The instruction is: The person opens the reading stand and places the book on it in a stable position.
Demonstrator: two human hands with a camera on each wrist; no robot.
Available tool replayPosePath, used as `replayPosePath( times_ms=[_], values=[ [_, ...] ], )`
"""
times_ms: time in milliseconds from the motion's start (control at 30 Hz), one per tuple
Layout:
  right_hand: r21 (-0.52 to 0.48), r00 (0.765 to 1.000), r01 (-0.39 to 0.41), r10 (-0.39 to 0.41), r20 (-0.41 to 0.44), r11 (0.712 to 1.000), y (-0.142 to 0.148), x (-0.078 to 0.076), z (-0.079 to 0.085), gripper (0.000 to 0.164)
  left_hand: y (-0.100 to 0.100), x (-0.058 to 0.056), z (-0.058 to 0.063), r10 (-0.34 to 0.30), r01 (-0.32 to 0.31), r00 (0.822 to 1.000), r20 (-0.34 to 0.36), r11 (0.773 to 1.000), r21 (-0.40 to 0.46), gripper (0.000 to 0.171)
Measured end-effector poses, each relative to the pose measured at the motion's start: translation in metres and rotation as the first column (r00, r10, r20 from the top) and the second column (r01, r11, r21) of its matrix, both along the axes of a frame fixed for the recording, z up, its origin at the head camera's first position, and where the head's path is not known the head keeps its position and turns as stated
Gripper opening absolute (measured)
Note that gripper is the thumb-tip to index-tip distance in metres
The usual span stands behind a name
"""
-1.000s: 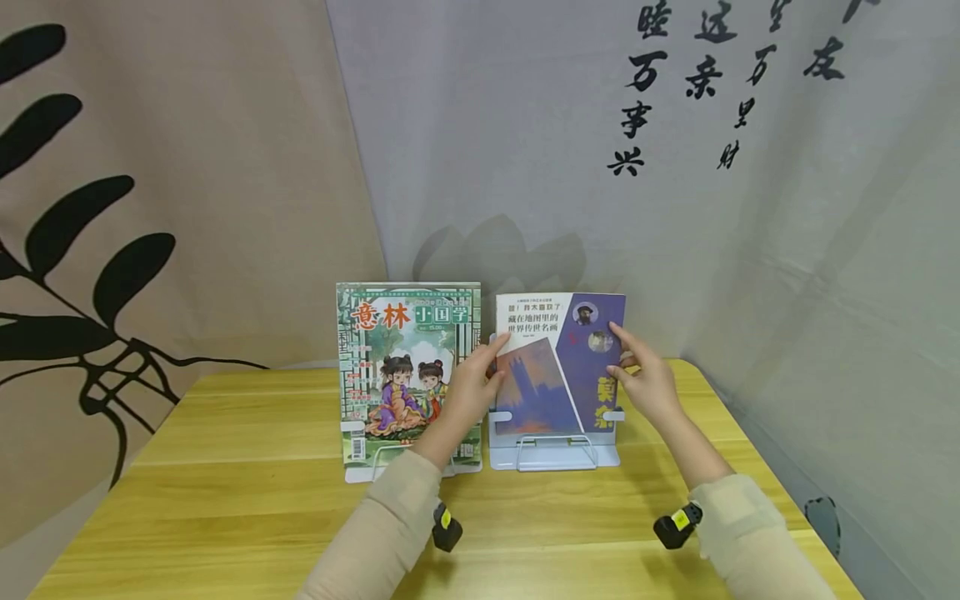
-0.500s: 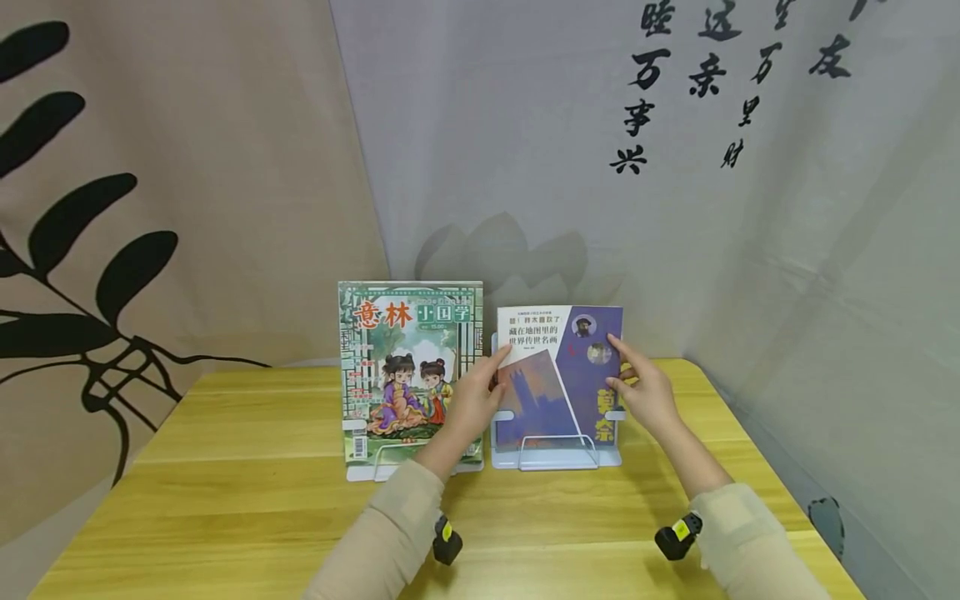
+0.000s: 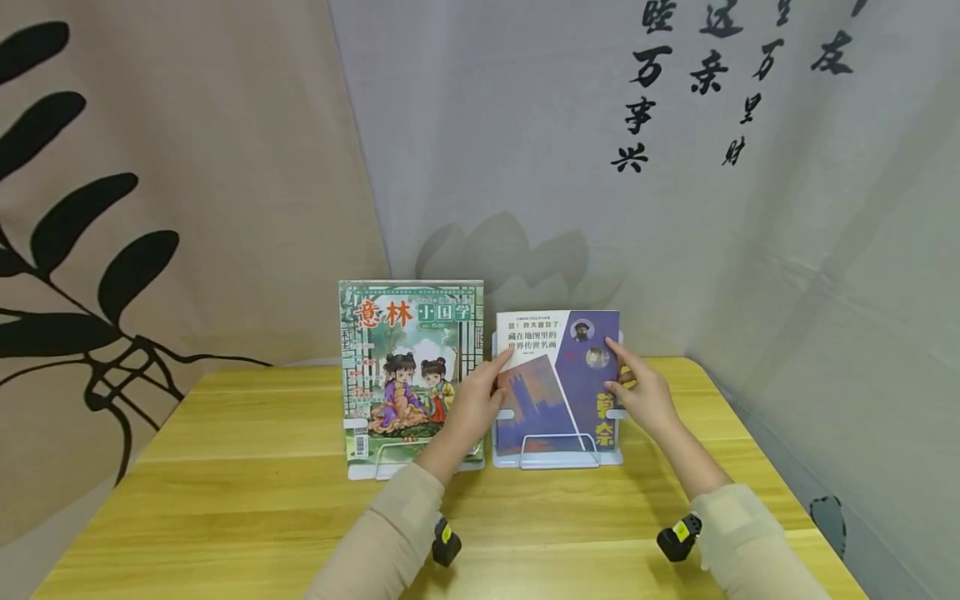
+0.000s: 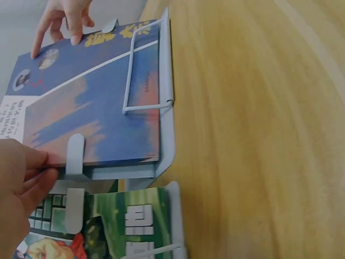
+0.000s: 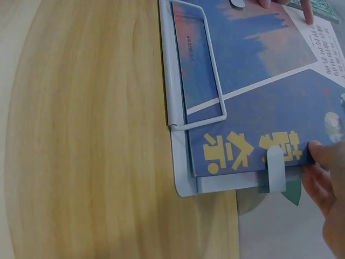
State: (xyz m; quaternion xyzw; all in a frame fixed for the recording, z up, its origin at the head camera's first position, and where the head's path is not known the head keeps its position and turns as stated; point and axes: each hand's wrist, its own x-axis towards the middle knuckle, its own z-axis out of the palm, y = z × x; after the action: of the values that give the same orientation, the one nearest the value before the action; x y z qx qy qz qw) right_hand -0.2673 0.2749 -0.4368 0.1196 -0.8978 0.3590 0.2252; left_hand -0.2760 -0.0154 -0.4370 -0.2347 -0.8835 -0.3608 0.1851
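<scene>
A purple and white art book (image 3: 536, 400) leans upright on a white metal book stand (image 3: 611, 458). Its lower edge sits behind the wire loop (image 4: 128, 81), and side clips (image 5: 276, 170) overlap the cover. My left hand (image 3: 475, 396) grips the book's left edge, index finger on the cover. At the opposite edge my right hand (image 3: 647, 392) pinches it; in the right wrist view the thumb lies on the cover while other fingers go behind the edge. Left of it a green magazine (image 3: 408, 342) stands on a second book stand (image 3: 362, 472), partly hidden by my left forearm.
Both stands are side by side on a yellow wood-grain table (image 3: 247, 483), near its back edge. Behind hangs a pale curtain (image 3: 510, 125) with black characters and leaf prints. Black wrist cameras (image 3: 678, 537) sit at both cuffs.
The art book has slid down, its lower edge now behind the stand's wire loop. Both hands have come down slightly with it, keeping their grip. The green magazine stays in place.
</scene>
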Motion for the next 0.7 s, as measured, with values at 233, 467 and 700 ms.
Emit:
replayPosePath(
  times_ms=[233,467,700],
  values=[
    [0.109,1.0,-0.005,0.003,0.027,0.994,0.001,0.0,0.01,0.074,-0.006,-0.003,0.017,-0.052,0.06,0.995,0.091,0.994,-0.087,0.072],
    [0.168,0.999,-0.036,0.03,0.035,0.985,0.005,0.002,0.017,0.068,-0.012,-0.005,0.035,-0.11,0.159,0.958,0.264,0.973,-0.169,0.078],
    [0.162,0.993,-0.056,0.039,0.11,0.985,0.012,0.012,0.028,0.061,-0.027,-0.001,0.046,-0.151,0.2,0.946,0.288,0.969,-0.147,0.068]
  ],
)
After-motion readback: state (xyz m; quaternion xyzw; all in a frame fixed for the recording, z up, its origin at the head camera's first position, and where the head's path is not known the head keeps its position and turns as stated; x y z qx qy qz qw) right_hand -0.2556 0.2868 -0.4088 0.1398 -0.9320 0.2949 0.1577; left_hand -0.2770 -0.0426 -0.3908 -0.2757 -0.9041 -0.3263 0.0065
